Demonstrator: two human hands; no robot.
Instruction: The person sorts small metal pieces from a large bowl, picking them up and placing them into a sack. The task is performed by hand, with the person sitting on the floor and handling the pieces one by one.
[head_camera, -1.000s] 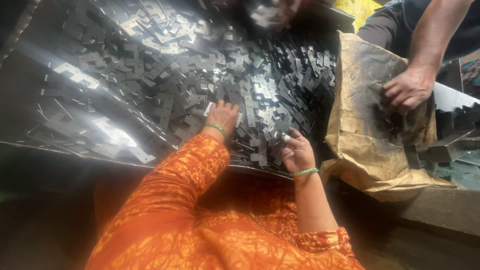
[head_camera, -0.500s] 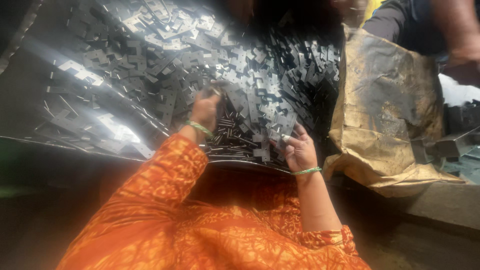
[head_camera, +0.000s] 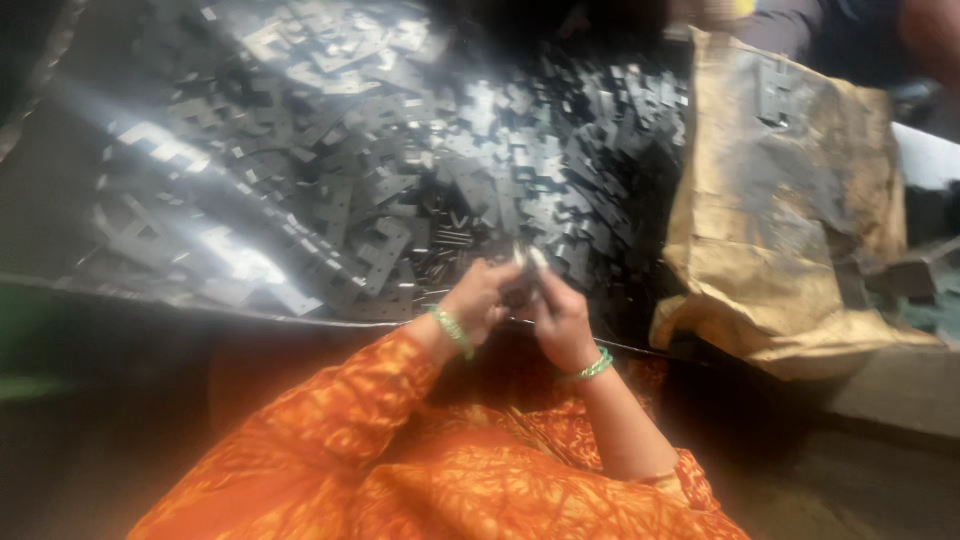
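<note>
Dim workshop, with a shiny dark sheet (head_camera: 120, 230) spread under a heap of flat stamped metal pieces (head_camera: 400, 200). Half a second ago, left hand deep in that heap and right hand at its near edge; now left hand (head_camera: 487, 298) and right hand (head_camera: 560, 318) drawn together just below the heap, fingers pinched on a small stack of pieces (head_camera: 528, 262). Suggests picking done, aligning begun. Right of the heap, a crumpled brown paper sack (head_camera: 790, 220).

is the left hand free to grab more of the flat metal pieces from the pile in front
Probably yes: the left hand sits right at the near edge of the pile of metal pieces with nothing between, though both it and the right hand are busy holding a small piece.
</note>
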